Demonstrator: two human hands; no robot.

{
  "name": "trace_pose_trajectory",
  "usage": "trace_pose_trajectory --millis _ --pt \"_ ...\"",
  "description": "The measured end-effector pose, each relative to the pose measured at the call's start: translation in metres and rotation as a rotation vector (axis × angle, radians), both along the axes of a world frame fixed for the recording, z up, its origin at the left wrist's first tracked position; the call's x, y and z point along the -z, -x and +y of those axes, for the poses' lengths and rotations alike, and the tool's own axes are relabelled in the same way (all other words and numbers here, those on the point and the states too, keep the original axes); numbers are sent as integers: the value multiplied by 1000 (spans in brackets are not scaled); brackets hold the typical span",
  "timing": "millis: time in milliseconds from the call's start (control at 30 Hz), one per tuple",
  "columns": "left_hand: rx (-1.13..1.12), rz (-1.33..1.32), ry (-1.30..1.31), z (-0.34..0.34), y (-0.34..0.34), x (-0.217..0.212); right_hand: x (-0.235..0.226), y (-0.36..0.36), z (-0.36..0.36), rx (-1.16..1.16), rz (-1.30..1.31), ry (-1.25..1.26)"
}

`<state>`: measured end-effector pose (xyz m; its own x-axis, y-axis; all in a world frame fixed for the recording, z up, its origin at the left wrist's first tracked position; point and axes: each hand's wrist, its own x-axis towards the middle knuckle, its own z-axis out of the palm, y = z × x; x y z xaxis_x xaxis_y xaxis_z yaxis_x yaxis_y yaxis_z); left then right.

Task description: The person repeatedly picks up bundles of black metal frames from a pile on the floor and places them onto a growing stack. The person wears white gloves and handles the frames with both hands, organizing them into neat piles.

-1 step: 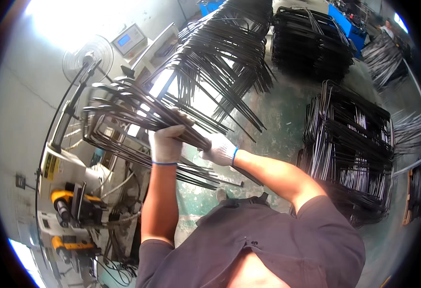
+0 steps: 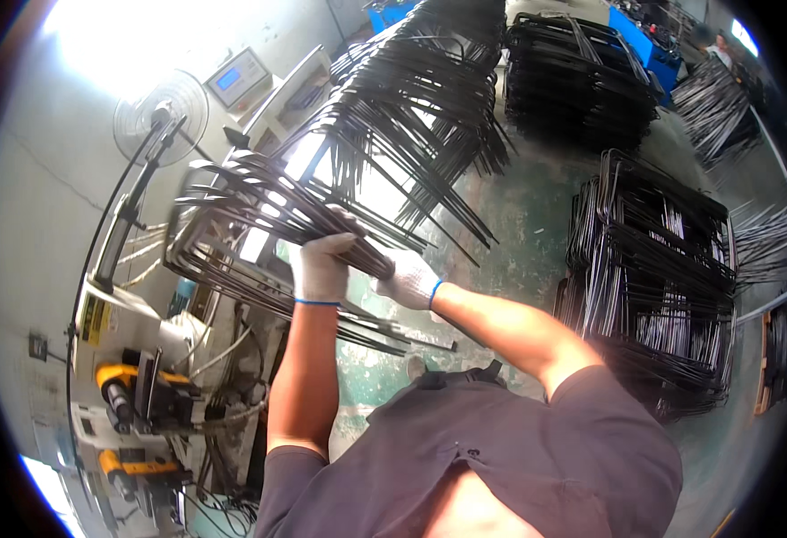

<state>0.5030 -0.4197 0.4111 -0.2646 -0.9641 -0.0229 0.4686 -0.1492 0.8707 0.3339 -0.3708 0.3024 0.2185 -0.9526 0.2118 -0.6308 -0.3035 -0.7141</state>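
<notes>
A bundle of bent dark metal rods (image 2: pixel 259 202), shaped like narrow U-frames, lies across both my hands, its bent ends to the left. My left hand (image 2: pixel 323 264), in a white knit glove with a blue cuff, is wrapped round the bundle near its middle. Farther right, my right hand (image 2: pixel 408 280), gloved alike, closes on the bundle's straight ends. Some rod ends stick out below my wrists. Just beyond the bundle hangs a dense row of similar bent rods (image 2: pixel 411 99).
Stacks of bent frames stand at the back (image 2: pixel 582 85) and on the right (image 2: pixel 653 287). On the left are a fan (image 2: pixel 160 117), a control box with a screen (image 2: pixel 237 79) and a machine with yellow-black parts (image 2: pixel 147 390). A person (image 2: pixel 721 49) is at the far right.
The bundle's bent ends have shifted slightly to the right, and my left hand has moved a little right with them. Both hands keep their grip.
</notes>
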Motion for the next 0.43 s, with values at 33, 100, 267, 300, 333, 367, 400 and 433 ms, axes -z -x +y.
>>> trace_pose_trajectory --millis 33,100,267,300,333,367,400,433 --pt "-57 -214 -20 -31 -9 40 -13 -38 -28 227 -195 -33" --pt "-4 -707 87 -37 -5 47 11 -37 -67 315 -73 -48" --pt "112 -868 487 -52 -61 -34 23 -61 -121 547 -49 -36" --pt "1 -1020 828 -50 -65 -68 37 -56 -130 616 -9 58" --pt "-164 -1085 1111 -61 -72 -85 36 -57 -137 633 -74 -32" --pt "-218 -1172 1173 -70 -78 -100 34 -66 -143 691 -27 121" --pt "-278 -1257 1233 -83 -83 -109 28 -74 -149 745 23 278" --pt "-254 -1365 1222 -100 -85 -109 21 -78 -158 702 -6 385"
